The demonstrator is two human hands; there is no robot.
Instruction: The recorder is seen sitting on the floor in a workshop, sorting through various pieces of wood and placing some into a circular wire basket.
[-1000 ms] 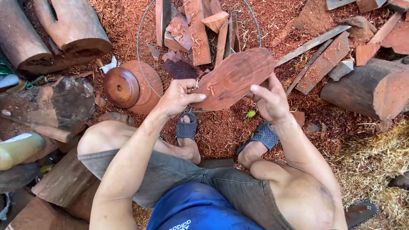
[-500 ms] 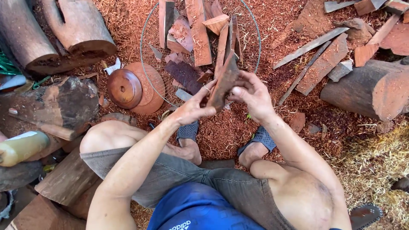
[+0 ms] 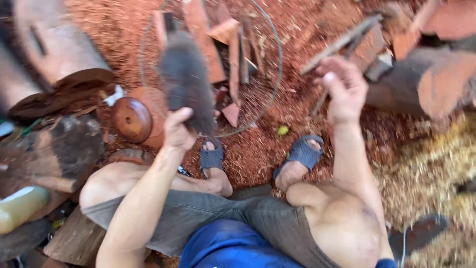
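Observation:
My left hand [image 3: 177,130] grips the lower end of a flat oval wooden slab [image 3: 187,79], held upright with its dark, blurred face toward the camera, over the left part of a round wire basket [image 3: 275,74]. My right hand [image 3: 342,87] is off the slab, raised to the right with fingers loosely curled and nothing in it, near grey wooden strips [image 3: 342,42]. I am sitting with bent knees, feet in dark sandals [image 3: 212,156] on red sawdust.
A turned wooden bowl [image 3: 131,119] lies left of my left hand. Logs [image 3: 59,54] stand at the far left, and a big log [image 3: 436,79] is at the right. Wood offcuts [image 3: 225,44] fill the basket. A pale bottle [image 3: 20,208] is at lower left.
Both hands held the slab and turned it on edge; now only the left hand holds it, moved left and upright. The right hand let go and swung right. The view shifted and blurred.

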